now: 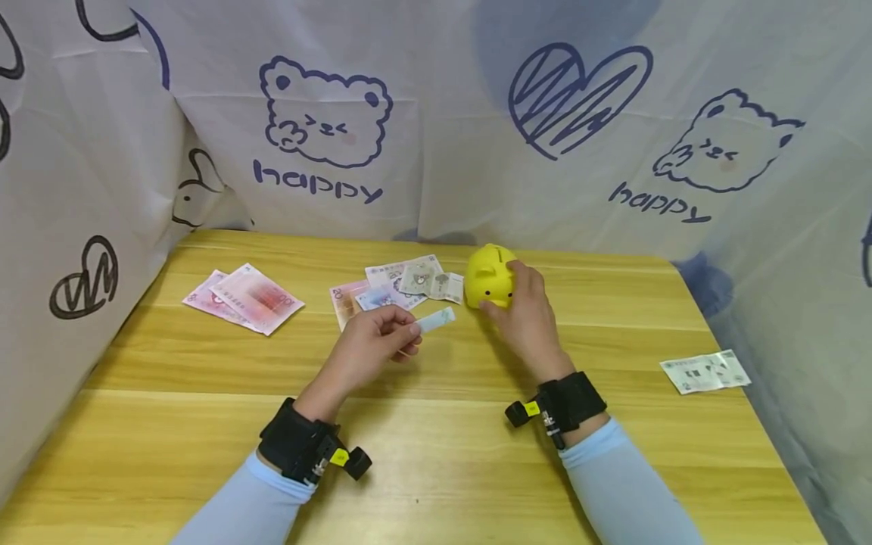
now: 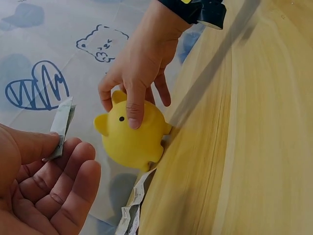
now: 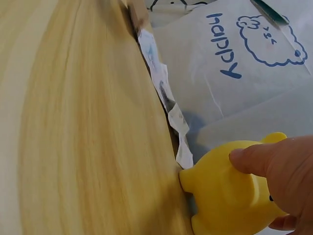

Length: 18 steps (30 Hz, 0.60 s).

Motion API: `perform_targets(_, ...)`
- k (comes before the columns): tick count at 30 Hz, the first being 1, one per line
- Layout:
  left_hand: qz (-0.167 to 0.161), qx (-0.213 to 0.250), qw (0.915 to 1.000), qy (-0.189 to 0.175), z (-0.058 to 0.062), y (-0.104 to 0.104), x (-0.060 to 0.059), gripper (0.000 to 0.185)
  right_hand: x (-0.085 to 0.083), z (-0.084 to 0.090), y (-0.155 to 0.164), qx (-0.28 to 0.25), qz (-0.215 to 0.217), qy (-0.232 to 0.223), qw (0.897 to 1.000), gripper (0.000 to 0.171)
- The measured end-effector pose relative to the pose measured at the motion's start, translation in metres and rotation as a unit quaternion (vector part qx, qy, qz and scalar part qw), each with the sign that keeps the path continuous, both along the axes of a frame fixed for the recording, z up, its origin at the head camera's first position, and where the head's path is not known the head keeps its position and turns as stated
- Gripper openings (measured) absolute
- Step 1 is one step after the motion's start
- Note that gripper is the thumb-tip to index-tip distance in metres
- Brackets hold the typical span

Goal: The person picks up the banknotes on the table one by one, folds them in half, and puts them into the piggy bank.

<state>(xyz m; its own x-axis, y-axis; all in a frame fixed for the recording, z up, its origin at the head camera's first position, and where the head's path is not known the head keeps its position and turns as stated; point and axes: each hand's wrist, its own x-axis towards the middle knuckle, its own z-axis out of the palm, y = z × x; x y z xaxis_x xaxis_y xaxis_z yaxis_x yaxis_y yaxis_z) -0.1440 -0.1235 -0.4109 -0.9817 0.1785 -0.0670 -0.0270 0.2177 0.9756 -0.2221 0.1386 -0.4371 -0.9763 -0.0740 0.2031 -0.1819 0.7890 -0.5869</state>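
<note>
While the right hand (image 1: pixel 524 318) grips the yellow piggy bank (image 1: pixel 487 276), the left hand (image 1: pixel 371 341) pinches a folded banknote (image 1: pixel 434 321), apparently needing alignment with the unseen slot.

A smooth, glossy yellow plastic piggy bank (image 1: pixel 489 276) stands near the far edge of a pale wooden tabletop (image 1: pixel 436 469) with visible grain and a soft satin sheen. Thin, creased paper banknotes (image 1: pixel 398 284) lie flat beside it, with pink paper notes (image 1: pixel 244 299) toward the far left corner and one matt paper note (image 1: pixel 705 372) at the right edge. A folded paper slip (image 1: pixel 434 321) looks crisp. Printed white cloth (image 1: pixel 436 113), lightly wrinkled, hangs behind the tabletop.
</note>
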Motion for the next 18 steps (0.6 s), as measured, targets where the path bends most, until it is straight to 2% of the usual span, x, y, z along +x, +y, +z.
perform_targets(5, 0.005, 0.013, 0.9998, -0.013, 0.001, 0.003, -0.006, 0.016, 0.001, 0.000, -0.001, 0.012, 0.003, 0.002, 1.000, 0.081)
perform_targets(9, 0.015, 0.058, 0.9979, -0.026, 0.001, 0.013, -0.015, 0.018, 0.005, 0.004, -0.001, 0.026, 0.013, 0.012, 1.000, 0.087)
perform_targets(11, 0.021, 0.081, 0.9960, -0.030, 0.001, 0.019, -0.020, 0.019, 0.013, 0.009, -0.001, 0.012, 0.014, 0.030, 0.999, 0.084)
perform_targets(15, 0.032, 0.120, 0.9916, -0.036, 0.003, 0.033, -0.030, 0.020, 0.036, 0.026, -0.008, -0.096, 0.035, 0.049, 0.994, 0.060)
perform_targets(18, 0.034, 0.150, 0.9870, -0.048, 0.005, 0.043, -0.036, 0.020, 0.046, 0.036, -0.017, -0.216, 0.065, 0.011, 0.974, 0.043)
